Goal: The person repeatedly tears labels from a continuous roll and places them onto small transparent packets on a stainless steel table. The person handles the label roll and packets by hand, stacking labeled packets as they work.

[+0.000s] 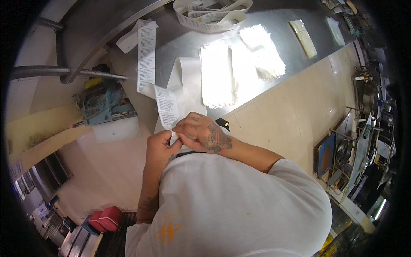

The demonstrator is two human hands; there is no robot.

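Note:
A long printed strip of white labels or paper (146,57) runs down off the steel table and bends towards my body. My left hand (160,147) pinches its lower end between thumb and fingers. Close against it, my tattooed right hand (199,133) grips the same end, its fingers curled over the strip. The exact fingertip contact is partly hidden. A wider plain whitish band (189,74) lies behind the strip. Further up, a loosely coiled printed strip (208,24) rests on the table. Stacks of clear or white plastic bags (216,77) shine in strong glare to the right.
The steel table (273,19) also bears a folded yellowish packet (303,38) and a whitish packet (335,31). A blue-green metal device (104,106) stands at left near metal rails (93,74). Red bags (107,218) lie at lower left; racks with pans (345,151) stand at right.

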